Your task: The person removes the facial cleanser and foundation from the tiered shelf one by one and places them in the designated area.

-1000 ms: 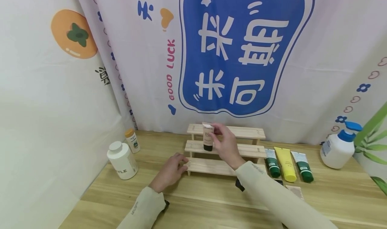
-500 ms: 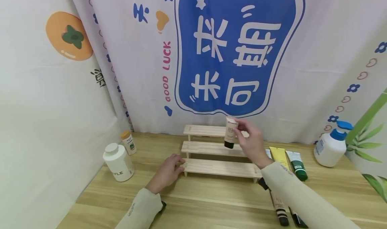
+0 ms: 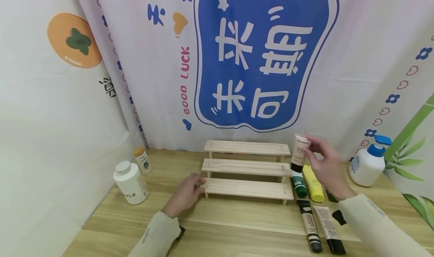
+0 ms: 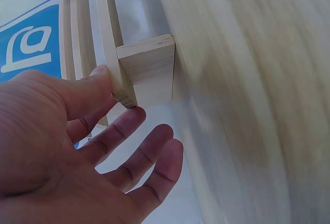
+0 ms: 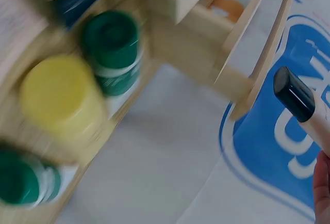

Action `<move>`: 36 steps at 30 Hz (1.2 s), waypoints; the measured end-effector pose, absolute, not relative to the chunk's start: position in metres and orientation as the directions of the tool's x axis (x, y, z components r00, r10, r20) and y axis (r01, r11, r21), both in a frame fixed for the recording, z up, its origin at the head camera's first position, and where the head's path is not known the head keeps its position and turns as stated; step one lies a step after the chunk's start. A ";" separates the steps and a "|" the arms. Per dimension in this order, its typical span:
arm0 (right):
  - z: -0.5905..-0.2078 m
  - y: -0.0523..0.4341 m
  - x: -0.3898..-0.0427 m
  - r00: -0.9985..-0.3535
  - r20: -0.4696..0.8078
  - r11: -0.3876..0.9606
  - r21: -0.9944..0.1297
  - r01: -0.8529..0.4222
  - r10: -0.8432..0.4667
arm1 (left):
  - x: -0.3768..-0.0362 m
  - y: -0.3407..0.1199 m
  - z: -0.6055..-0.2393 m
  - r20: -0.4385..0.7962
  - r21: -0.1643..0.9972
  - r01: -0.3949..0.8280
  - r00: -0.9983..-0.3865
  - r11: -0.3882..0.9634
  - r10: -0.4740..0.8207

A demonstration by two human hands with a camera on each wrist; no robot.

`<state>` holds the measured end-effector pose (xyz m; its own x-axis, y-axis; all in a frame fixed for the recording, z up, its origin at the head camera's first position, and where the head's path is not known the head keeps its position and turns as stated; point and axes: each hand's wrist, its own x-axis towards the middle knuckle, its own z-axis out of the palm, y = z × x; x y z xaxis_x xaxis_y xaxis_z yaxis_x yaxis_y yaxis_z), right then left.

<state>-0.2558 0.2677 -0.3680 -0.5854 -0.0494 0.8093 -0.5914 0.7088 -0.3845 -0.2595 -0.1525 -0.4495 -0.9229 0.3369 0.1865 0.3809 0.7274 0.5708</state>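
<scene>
My right hand (image 3: 327, 164) pinches a small pinkish BB cream tube (image 3: 299, 153), black cap downward, in the air off the right end of a three-tier wooden display rack (image 3: 249, 189). In the right wrist view the tube's black cap (image 5: 294, 94) shows at the right edge, with only a little of that hand. My left hand (image 3: 184, 195) is at the rack's left end. In the left wrist view its thumb and index finger pinch the end of the lowest board (image 4: 124, 82), the other fingers loosely bent.
Green-capped tubes (image 3: 299, 185) and a yellow tube (image 3: 314, 185) lie right of the rack. Nearer are two beige tubes with dark caps (image 3: 315, 246). A pump bottle (image 3: 367, 166) stands far right; a white jar (image 3: 130, 183) and an orange-capped bottle (image 3: 142, 161) stand left.
My right hand has carried the BB cream tube rightward, from in front of the rack's upper tiers to beyond its right end. My left hand has stayed at the rack's left end.
</scene>
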 end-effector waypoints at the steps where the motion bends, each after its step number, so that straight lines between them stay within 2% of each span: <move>1: -0.368 0.274 -0.252 -0.582 0.812 0.722 -0.374 -0.582 -0.049 | -0.260 -0.152 -0.449 0.184 0.569 0.377 -0.924 0.731 0.334; 12: -0.369 0.339 -0.198 -0.600 0.800 0.811 -0.351 -0.468 0.000 | -0.258 -0.153 -0.446 0.180 0.578 0.379 -0.923 0.722 0.340; 17: -0.378 0.357 -0.178 -0.650 0.760 0.847 -0.362 -0.390 0.026 | -0.257 -0.153 -0.445 0.182 0.580 0.382 -0.922 0.719 0.343; 24: -0.393 0.377 -0.162 -0.808 0.586 0.876 -0.422 -0.235 0.065 | -0.258 -0.152 -0.447 0.178 0.576 0.386 -0.920 0.721 0.350; 29: -0.409 0.380 -0.159 -0.873 0.487 0.871 -0.432 -0.232 0.009 | -0.258 -0.152 -0.448 0.176 0.570 0.376 -0.924 0.730 0.339; 33: -0.420 0.385 -0.161 -0.945 0.323 0.854 -0.479 -0.206 -0.047 | -0.257 -0.152 -0.446 0.171 0.571 0.372 -0.926 0.732 0.337; 36: -0.426 0.391 -0.164 -0.987 0.145 0.834 -0.533 -0.140 -0.073 | -0.257 -0.152 -0.446 0.164 0.576 0.371 -0.925 0.728 0.342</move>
